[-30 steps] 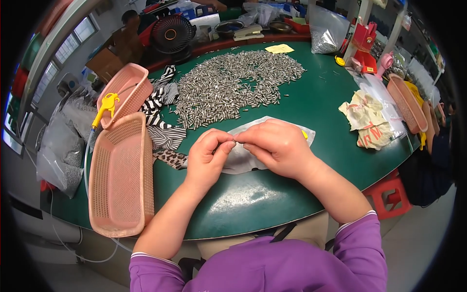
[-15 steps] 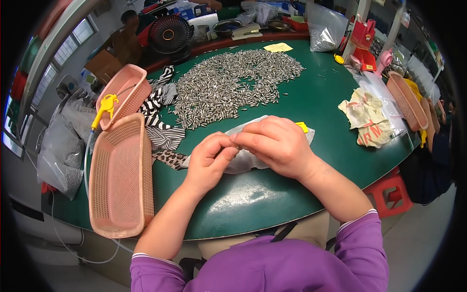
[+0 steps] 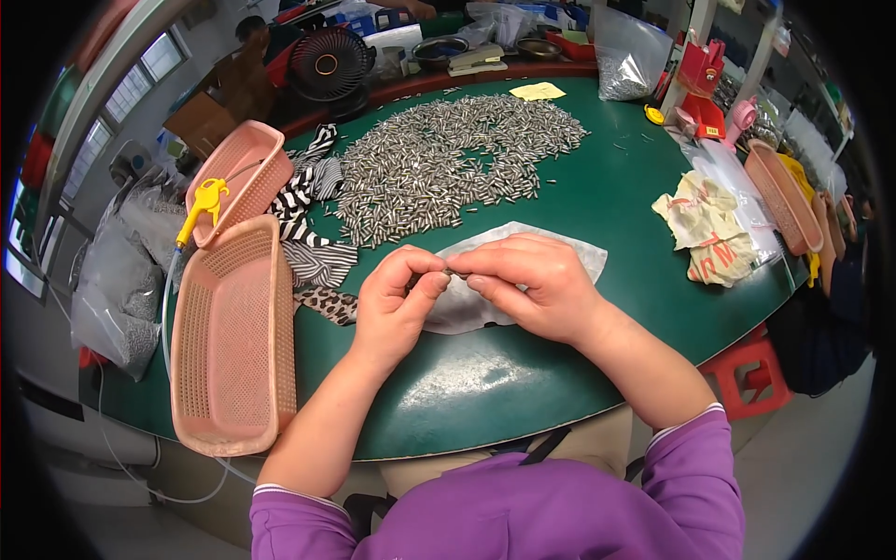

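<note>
My left hand [image 3: 397, 297] is closed, its thumb and forefinger pinching near one end of a small dark metal pin [image 3: 455, 273]. From the other side, the thumb and fingers of my right hand [image 3: 532, 280] pinch the same piece, so most of it is hidden. Below both hands lies a whitish cloth or sheet [image 3: 583, 257] on the green table [image 3: 616, 205]. Beyond them spreads a wide heap of small silvery metal pins [image 3: 401, 177].
At left stand two pink plastic baskets [image 3: 277, 317] [image 3: 278, 168], a yellow air gun [image 3: 201, 210] and striped cloths [image 3: 317, 261]. Bags of metal parts [image 3: 117, 317] sit farther left. A black fan [image 3: 327, 65] stands behind. On the right are a crumpled cloth [image 3: 714, 229] and a red stool [image 3: 751, 373].
My right hand's fingers have straightened and lowered slightly, showing more of the small pin. A yellow thing seen beside that hand earlier no longer shows. My left hand has barely moved.
</note>
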A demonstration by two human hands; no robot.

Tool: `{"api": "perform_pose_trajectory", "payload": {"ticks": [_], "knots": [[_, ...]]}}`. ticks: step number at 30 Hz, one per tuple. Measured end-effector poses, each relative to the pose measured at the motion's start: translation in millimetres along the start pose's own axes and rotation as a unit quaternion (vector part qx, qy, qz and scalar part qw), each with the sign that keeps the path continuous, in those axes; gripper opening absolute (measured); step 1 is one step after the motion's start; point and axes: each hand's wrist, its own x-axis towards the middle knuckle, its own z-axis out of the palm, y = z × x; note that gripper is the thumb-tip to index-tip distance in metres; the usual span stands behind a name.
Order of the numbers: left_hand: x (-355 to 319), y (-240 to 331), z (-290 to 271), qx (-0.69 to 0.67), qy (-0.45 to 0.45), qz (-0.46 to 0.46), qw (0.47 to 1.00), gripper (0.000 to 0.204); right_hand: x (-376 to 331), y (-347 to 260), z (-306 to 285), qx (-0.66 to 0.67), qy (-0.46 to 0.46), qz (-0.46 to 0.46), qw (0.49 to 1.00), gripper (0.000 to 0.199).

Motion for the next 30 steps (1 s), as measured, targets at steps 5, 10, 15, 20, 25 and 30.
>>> {"api": "perform_pose_trajectory", "payload": {"ticks": [5,10,15,20,25,30], "knots": [[2.2,3.2,-2.1,0.08,-0.011,0.031,0.996,0.003,-0.8,0.3,0.3,-0.003,-0.002,0.003,1.0,0.02],[4.0,8.1,-2.1,0.164,-0.023,0.056,0.985,0.005,1.3,-6.1,-5.0,-0.16,-0.005,-0.076,0.984,0.026],[4.8,9.9,-2.4,0.184,-0.028,0.073,0.98,0.005,2.0,-8.2,-5.1,-0.213,0.015,-0.113,0.97,0.027],[5.6,8.1,-2.8,0.181,-0.028,0.08,0.98,0.006,-2.1,-3.0,3.5,-0.101,0.032,-0.052,0.993,0.028],[5.6,10.5,-3.2,0.16,-0.029,0.057,0.985,0.004,-1.0,-8.0,-0.6,-0.175,0.032,-0.083,0.981,0.027],[1.1,9.6,1.9,0.104,-0.056,0.027,0.993,0.003,2.4,-6.1,-1.8,-0.188,0.05,-0.102,0.976,0.027]]}}
